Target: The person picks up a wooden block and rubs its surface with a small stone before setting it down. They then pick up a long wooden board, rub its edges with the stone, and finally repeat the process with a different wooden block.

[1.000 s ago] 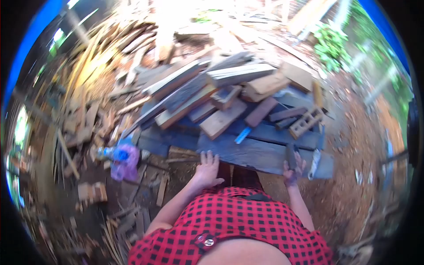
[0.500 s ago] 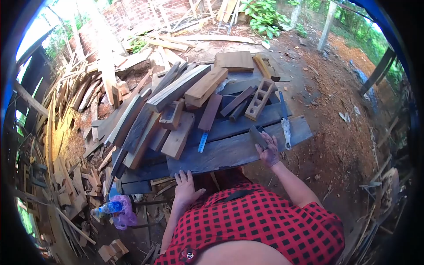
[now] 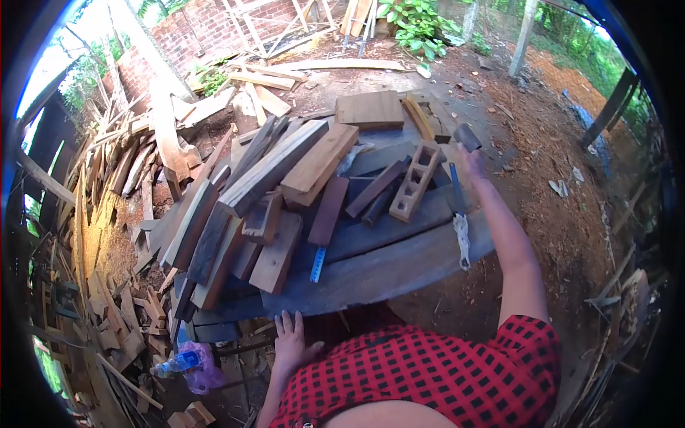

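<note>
My right hand reaches out past the far right of the plank bench, its fingers wrapped round a small dark block. Just below that forearm's left side lies a long dark tool with a whitish wrapped handle. Left of it, a wooden piece with several square holes rests at a slant. At the bench's near edge, my left hand lies with fingers extended and thumb apart, holding nothing. A blue measuring strip pokes out from under a reddish-brown wood bar.
Thick timber pieces are heaped on the bench's left half. A flat wooden block sits at the back. Scrap wood covers the ground at left, near a plastic bottle and purple bag. Wood posts stand at right.
My right hand has moved from the bench's near right part up and away to its far right, carrying the dark block. My left hand stays at the near edge.
</note>
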Tool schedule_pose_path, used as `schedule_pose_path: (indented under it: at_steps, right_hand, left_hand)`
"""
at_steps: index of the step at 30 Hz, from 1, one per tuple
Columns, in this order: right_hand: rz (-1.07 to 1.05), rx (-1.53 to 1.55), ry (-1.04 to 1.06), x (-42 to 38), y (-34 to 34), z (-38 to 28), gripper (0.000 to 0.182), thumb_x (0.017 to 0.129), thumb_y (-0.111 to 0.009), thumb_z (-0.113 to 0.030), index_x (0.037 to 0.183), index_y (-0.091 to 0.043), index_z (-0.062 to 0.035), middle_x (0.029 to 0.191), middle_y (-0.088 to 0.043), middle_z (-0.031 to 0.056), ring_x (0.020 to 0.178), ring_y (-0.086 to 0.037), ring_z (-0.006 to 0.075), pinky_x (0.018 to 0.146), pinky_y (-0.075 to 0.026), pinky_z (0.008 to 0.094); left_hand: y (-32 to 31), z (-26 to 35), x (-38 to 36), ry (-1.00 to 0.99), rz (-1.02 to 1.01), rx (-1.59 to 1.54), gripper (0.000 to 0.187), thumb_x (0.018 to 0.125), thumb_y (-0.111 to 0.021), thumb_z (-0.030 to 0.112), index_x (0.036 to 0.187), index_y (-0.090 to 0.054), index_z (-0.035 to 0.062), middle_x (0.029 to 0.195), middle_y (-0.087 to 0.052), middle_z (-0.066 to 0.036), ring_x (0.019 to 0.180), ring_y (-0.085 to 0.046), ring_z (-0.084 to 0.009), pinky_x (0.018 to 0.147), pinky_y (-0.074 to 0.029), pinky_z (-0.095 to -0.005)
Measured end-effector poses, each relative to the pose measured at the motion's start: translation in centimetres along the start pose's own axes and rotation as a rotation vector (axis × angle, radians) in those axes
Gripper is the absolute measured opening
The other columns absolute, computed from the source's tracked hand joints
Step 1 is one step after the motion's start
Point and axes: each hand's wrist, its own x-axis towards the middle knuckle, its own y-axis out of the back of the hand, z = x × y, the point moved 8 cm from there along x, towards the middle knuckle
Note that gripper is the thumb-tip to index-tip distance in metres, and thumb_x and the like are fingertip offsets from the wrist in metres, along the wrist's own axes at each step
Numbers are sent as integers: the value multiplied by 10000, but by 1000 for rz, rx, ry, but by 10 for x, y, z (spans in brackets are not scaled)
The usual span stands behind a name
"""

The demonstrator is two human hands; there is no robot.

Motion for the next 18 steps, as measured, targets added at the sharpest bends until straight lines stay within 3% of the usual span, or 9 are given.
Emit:
schedule_pose_path:
  at_steps: [4,7,8,9,11,12,14,16,18]
  right_hand:
    - [-13,-167,-61,62,-28,18,598,829,-577,-509,1049,-629,45,925,-653,252,933,-629,363,822,-465,424]
    - [23,-248,-63,95,-44,27,622,810,-604,-503,1116,-609,39,1010,-639,280,1038,-602,398,893,-458,425]
    - [25,-248,-32,104,-52,28,671,787,-627,-520,1159,-584,37,1056,-626,280,1053,-595,398,903,-453,423]
    - [26,-247,0,113,-60,28,726,764,-649,-537,1203,-558,35,1101,-614,281,1068,-587,398,914,-449,420]
    - [43,-269,8,127,-76,33,788,736,-670,-559,1227,-535,42,1119,-604,287,1082,-580,395,924,-445,417]
    - [69,-292,14,134,-82,32,851,708,-690,-582,1251,-512,50,1137,-594,294,1095,-573,393,934,-441,415]
    - [53,-295,25,143,-95,32,891,699,-691,-600,1263,-497,62,1192,-559,301,1128,-547,403,963,-423,425]
    - [21,-316,-14,153,-106,35,983,658,-735,-591,1291,-444,103,1284,-496,294,1168,-517,400,1000,-400,429]
    - [13,-408,-36,152,-116,32,970,623,-747,-606,1229,-496,109,1197,-549,301,1113,-557,392,961,-432,417]
  left_hand:
    - [-34,-18,7,-113,45,112,1066,673,-700,598,1450,-233,37,1457,-187,-336,1344,-180,-540,901,-425,-613]
    - [-41,-25,8,-52,56,140,1086,660,-690,630,1456,-226,56,1454,-194,-335,1332,-196,-552,876,-450,-598]
    - [-33,-21,7,-69,106,118,883,758,-642,520,1438,-294,77,1438,-239,-331,1306,-257,-554,839,-482,-575]
    - [-44,-28,9,-61,106,116,883,758,-642,520,1438,-294,77,1438,-239,-331,1306,-257,-554,839,-482,-575]
    - [-53,-29,6,-165,357,469,620,829,-563,350,1373,-411,93,1394,-337,-314,1239,-395,-519,747,-541,-480]
    - [-44,-26,10,-150,358,468,620,829,-563,350,1373,-411,93,1394,-337,-314,1239,-395,-519,747,-541,-480]
    - [-24,-11,6,-187,408,527,473,838,-497,229,1295,-493,106,1343,-420,-286,1142,-512,-472,658,-559,-378]
    - [-18,-8,8,-170,393,555,461,841,-497,229,1286,-498,110,1323,-443,-276,1110,-537,-460,629,-556,-355]
    - [-15,-6,6,-178,362,584,449,843,-496,229,1277,-503,114,1304,-466,-266,1078,-562,-448,599,-554,-331]
